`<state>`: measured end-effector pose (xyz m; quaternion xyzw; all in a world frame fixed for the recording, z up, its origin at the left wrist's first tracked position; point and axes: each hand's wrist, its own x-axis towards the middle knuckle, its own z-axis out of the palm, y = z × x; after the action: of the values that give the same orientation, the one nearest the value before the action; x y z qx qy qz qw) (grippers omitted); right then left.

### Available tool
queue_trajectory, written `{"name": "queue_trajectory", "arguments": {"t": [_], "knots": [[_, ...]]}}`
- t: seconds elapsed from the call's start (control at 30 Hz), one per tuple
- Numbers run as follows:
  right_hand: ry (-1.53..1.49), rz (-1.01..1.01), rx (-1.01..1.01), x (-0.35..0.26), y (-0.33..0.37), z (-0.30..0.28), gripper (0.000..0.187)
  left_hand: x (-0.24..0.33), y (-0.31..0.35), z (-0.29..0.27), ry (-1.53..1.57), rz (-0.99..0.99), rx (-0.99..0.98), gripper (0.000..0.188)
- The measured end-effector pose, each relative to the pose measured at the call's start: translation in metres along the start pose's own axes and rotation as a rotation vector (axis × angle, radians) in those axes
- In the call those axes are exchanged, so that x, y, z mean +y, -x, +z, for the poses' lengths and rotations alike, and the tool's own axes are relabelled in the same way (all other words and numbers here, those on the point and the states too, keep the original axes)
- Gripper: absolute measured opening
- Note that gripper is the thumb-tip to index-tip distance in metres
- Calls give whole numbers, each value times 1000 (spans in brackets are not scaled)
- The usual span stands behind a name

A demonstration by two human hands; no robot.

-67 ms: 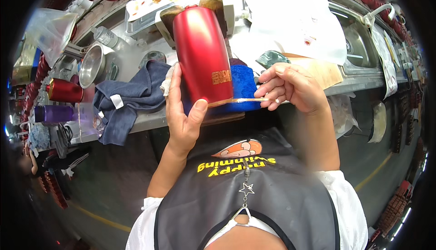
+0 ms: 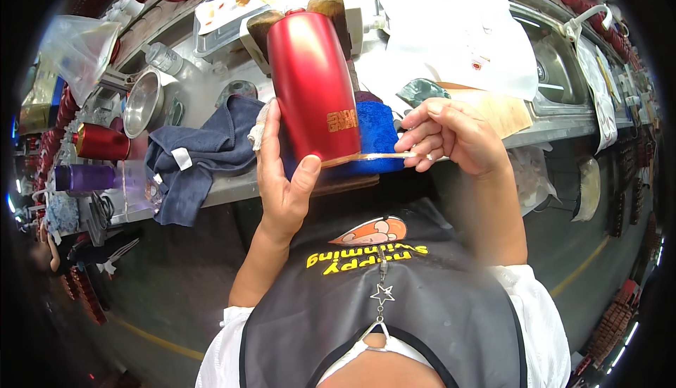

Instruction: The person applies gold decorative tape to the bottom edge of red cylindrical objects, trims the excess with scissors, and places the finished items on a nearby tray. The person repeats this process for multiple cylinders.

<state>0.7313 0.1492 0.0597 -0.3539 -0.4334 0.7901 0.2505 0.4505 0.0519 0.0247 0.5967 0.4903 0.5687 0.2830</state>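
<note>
A glossy red bottle (image 2: 310,82) with a gold mark leans neck-away between two worn wooden blocks (image 2: 329,9). Its lower end, rimmed in gold, points toward me. My left hand (image 2: 287,194) holds that end, with fingers along the left side and the thumb at the bottom edge; a pale wrap (image 2: 259,127) covers part of a finger. Pinched in my right hand (image 2: 461,138) is a thin pale stick (image 2: 386,155), perhaps a fine brush. It reaches left along the bottle's bottom rim, where its tip is hard to make out. A bright blue cloth (image 2: 378,131) lies beneath the bottle.
A grey-blue towel (image 2: 204,138) hangs over the bench's front edge, near a metal bowl (image 2: 143,103). Farther left lie a red-and-gold bottle (image 2: 102,141) and a purple one (image 2: 86,177). White paper (image 2: 451,43) covers the back right, beside a sink (image 2: 563,71).
</note>
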Motion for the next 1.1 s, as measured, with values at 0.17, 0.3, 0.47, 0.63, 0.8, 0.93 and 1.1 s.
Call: {"name": "queue_trajectory", "arguments": {"t": [0.17, 0.3, 0.47, 0.63, 0.8, 0.93, 1.1], "knots": [[198, 11, 102, -1, 3, -2, 39, -1, 2, 1, 18, -8, -11, 79], [776, -322, 241, 1, -6, 26, 21, 0, 3, -3, -125, 8, -13, 80], [850, -561, 162, 15, -11, 80, 23, 1, 3, -4, -86, -5, -10, 82], [813, -594, 206, 22, -25, 92, 28, -3, 5, -3, -127, 49, 15, 82], [770, -543, 199, 26, -24, 87, 28, -6, 5, -2, -94, 60, 21, 80], [756, -594, 171, 25, -22, 85, 28, -5, 4, -4, -80, 96, 14, 77], [635, -479, 225, 25, -10, 95, 34, -4, 4, -7, -78, 79, 1, 75]]}}
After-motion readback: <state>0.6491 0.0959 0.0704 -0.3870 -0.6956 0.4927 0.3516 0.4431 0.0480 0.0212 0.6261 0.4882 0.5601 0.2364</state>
